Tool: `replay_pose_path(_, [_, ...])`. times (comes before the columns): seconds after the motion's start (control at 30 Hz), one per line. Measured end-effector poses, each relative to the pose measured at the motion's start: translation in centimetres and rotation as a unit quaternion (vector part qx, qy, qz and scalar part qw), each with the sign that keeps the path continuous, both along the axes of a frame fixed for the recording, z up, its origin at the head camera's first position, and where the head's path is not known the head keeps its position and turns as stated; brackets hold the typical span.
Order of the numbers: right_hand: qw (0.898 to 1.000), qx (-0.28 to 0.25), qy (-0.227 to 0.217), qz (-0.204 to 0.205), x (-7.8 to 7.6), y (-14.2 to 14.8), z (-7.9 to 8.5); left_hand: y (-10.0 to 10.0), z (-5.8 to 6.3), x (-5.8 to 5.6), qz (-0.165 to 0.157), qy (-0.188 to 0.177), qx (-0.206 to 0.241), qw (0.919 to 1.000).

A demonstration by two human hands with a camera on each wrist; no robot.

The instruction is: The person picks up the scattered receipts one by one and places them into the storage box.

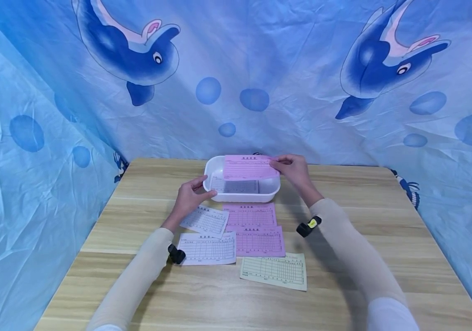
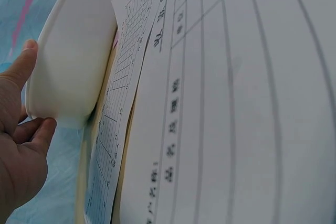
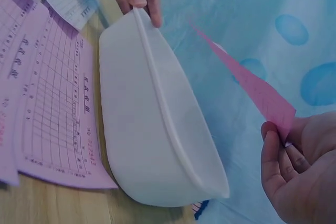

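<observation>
My right hand (image 1: 294, 169) pinches a pink form slip (image 1: 246, 168) by its right end, above a white plastic basin (image 1: 242, 197). In the right wrist view this pink slip (image 3: 257, 90) appears nearly edge-on, clear of the basin's rim. My left hand (image 1: 190, 197) grips the basin's left end, with the thumb at the near rim and fingers at the far side; the left wrist view shows the fingertips (image 2: 47, 124) on the rim. Inside the basin lies a white printed slip (image 1: 219, 185), partly covered by the pink one in the head view.
In front of the basin lie two pink slips (image 1: 261, 242), two white slips (image 1: 207, 250) and a pale green slip (image 1: 275, 271), some overlapping. A blue dolphin-print cloth (image 1: 285, 124) hangs behind the wooden table (image 1: 385, 257).
</observation>
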State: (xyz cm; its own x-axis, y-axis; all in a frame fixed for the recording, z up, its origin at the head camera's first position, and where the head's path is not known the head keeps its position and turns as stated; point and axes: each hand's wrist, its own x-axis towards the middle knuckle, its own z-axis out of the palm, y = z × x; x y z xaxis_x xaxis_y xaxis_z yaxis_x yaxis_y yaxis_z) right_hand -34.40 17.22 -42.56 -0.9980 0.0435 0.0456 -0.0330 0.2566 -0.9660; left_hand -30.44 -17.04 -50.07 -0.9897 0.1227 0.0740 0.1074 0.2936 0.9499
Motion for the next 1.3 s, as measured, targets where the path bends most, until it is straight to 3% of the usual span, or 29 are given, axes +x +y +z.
replay_pose_path(0.37, [0.995, 0.096, -0.023, -0.015, -2.2, -3.4, -1.3, 0.0, -0.2, -0.1, 0.001, 0.003, 0.002, 1.0000])
replay_pose_path(0.77, [0.994, 0.099, -0.043, -0.008, -3.3, -4.8, -3.2, -0.1, 0.0, 0.0, -0.007, -0.006, 0.006, 0.9999])
replay_pose_path(1.3, [0.992, 0.107, -0.059, 0.027, -3.2, -6.0, -3.7, 0.0, 0.0, 0.1, 0.005, -0.009, -0.011, 0.9999])
